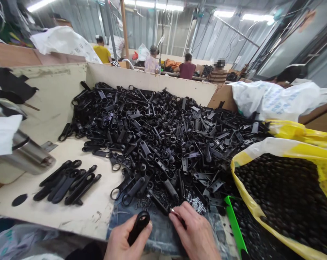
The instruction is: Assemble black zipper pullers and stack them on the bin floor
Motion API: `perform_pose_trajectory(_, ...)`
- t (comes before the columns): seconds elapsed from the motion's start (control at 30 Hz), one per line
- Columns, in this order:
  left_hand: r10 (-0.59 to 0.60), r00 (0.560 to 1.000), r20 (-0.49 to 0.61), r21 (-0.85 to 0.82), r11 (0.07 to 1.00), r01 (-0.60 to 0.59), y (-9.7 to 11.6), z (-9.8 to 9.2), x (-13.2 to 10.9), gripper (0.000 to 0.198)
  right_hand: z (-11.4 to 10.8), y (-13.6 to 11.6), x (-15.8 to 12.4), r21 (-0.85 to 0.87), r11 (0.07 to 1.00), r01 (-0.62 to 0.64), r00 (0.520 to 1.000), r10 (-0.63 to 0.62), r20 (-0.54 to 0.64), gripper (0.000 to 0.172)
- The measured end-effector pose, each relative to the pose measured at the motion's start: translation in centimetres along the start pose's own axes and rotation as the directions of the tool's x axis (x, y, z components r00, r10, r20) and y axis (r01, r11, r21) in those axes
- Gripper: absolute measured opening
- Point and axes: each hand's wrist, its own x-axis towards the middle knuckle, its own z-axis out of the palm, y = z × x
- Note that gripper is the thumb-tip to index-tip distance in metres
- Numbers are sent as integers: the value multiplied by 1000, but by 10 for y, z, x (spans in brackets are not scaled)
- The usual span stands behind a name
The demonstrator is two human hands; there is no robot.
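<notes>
My left hand [127, 236] is closed round a black plastic handle [138, 227], its ringed end pointing up between thumb and fingers. To its right, my right hand [193, 229] pinches a small dark piece with a shiny metal tip [173, 211]; its kind is mostly hidden by the fingers. Just beyond the right fingertips lies another black handle [158, 203]. Loose silver screws [196, 203] are heaped behind the right hand. Both hands are over a worn blue mat [160, 238] at the front of the bench.
A large heap of black plastic parts [163, 126] fills the bench's middle. Several black handles [67, 182] lie in a group at left, near a metal cylinder [35, 153]. At right stand a yellow-white sack [240, 159] of black pieces and a green tray [235, 225]. Several people sit farther back.
</notes>
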Motion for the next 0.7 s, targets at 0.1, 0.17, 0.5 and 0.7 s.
perform_pose_trajectory(0.1,-175,981,83,-138,973,185,13,1,-1,65,0,-1,1,48,999,11,1000,-11,-8,51)
perform_pose_trajectory(0.17,-264,943,204,-241,920,310,17,1,0,70,-3,-3,0,188,981,-46,999,47,1,48)
perform_pose_trajectory(0.5,-302,877,375,-442,773,455,28,16,-2,70,11,-27,-6,841,445,-306,920,366,141,40)
perform_pose_trajectory(0.7,-292,887,359,-447,780,438,34,17,-5,66,20,-34,-5,874,358,-328,899,401,173,42)
